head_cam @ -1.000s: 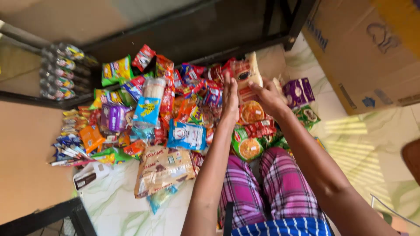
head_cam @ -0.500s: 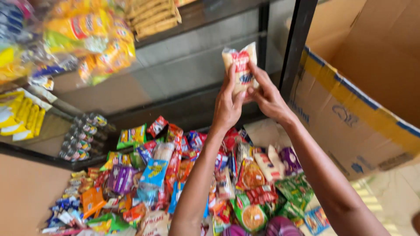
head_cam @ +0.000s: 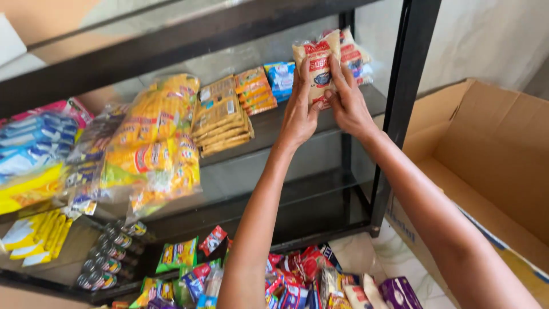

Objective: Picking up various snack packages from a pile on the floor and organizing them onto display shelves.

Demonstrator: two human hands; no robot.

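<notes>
packet (head_cam: 316, 63) raised to shelf (head_cam: 274, 123) | left hand (head_cam: 298, 114), right hand (head_cam: 349, 103) clasp it | lower edge hidden

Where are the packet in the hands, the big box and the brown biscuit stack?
packet (head_cam: 318, 60), head view, its front.
box (head_cam: 492, 154), head view, inner wall.
biscuit stack (head_cam: 220, 117), head view, top pack.

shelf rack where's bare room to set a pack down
Free: the glass shelf below the hands, between the yellow bags and the black post. Crowded: the upper shelf beside the brown packs, and the floor pile. Both hands, left hand and right hand, hold a cream packet.
</notes>
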